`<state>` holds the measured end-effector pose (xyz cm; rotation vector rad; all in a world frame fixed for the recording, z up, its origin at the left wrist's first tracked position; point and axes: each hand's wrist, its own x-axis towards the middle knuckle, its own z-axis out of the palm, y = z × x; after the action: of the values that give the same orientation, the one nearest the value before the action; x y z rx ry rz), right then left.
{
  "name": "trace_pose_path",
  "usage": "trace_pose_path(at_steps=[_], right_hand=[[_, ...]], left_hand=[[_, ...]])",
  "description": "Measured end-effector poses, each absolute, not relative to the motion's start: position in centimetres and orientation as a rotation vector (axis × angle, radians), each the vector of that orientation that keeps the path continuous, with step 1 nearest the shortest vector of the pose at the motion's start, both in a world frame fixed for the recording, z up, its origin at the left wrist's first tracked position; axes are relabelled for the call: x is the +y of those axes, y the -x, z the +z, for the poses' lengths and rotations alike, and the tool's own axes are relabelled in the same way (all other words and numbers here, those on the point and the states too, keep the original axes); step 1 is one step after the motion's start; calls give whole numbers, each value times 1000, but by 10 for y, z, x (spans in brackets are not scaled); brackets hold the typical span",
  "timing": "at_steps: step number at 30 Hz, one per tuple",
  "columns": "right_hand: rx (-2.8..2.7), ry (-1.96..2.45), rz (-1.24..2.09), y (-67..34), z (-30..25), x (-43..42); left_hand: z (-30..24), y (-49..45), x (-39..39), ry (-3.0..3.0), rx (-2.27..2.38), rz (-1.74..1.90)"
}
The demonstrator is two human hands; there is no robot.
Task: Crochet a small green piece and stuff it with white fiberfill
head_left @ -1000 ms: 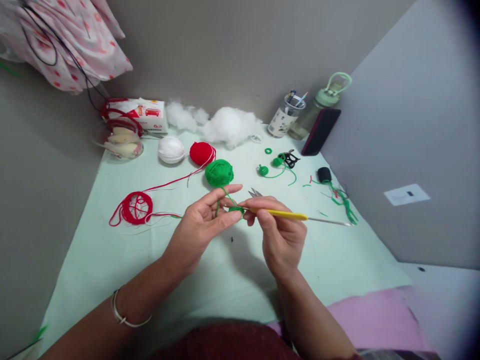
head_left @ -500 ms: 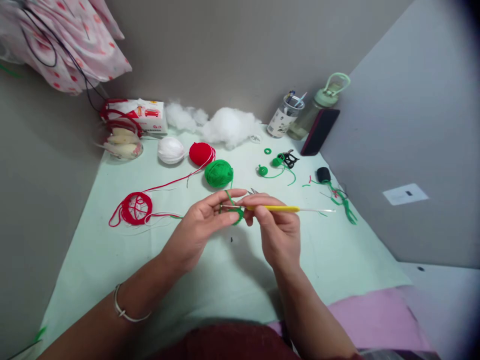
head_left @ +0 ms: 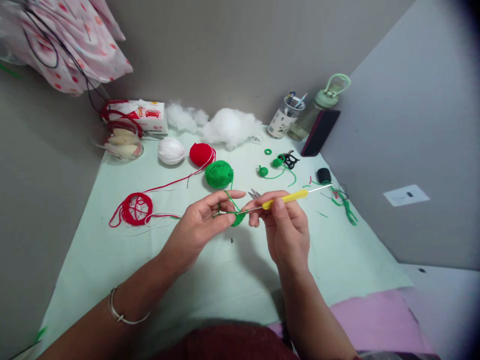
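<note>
Between thumb and fingers, my left hand [head_left: 197, 222] pinches a small green crochet piece [head_left: 238, 219]. Green yarn runs over its raised index finger and back to the green yarn ball [head_left: 219, 174]. My right hand [head_left: 287, 225] grips the yellow handle of a crochet hook [head_left: 287, 199]. The hook's thin metal tip reaches left to the top edge of the piece, while its other metal end points up to the right. The tip itself is partly hidden by yarn. Just behind my right fingers, pointed metal blades [head_left: 255, 193] show.
Red [head_left: 201, 154] and white [head_left: 171, 151] yarn balls stand behind, with a red yarn coil [head_left: 137, 208] at left. White stuffing [head_left: 231, 128], a pen cup [head_left: 285, 117], a bottle [head_left: 311, 110] and a phone [head_left: 321, 133] line the back. Small green crochet pieces [head_left: 263, 171] lie near black-handled scissors [head_left: 289, 159].
My right hand has moved a little right, away from my left. The hook has tilted, its right end rising and its tip drawing back toward the green piece's edge. My left hand stays nearly still.
</note>
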<state>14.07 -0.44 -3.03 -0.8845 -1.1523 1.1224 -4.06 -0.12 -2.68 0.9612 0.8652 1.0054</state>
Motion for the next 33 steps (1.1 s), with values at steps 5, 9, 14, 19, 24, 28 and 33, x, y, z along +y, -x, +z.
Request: trace_pose_path(at_steps=[5, 9, 14, 19, 24, 28, 33], right_hand=[[-1364, 927, 858, -142, -29, -11], [-1718, 932, 414, -142, -34, -15], [-1977, 888, -162, -141, -46, -17], [-1576, 891, 360, -140, -40, -14], [-1267, 843, 904, -138, -34, -4], [-1367, 882, 854, -135, -36, -6], [-1764, 940, 150, -129, -44, -19]], left_hand=[[-25, 41, -2, -1018, 926, 1054], [-24, 34, -5, -973, 993, 1102], [-25, 28, -5, -643, 811, 1045], [-19, 35, 0, -454, 695, 973], [-18, 34, -1, -550, 726, 993], [-24, 30, -4, -685, 803, 1055], [-27, 26, -7, -631, 801, 1074]])
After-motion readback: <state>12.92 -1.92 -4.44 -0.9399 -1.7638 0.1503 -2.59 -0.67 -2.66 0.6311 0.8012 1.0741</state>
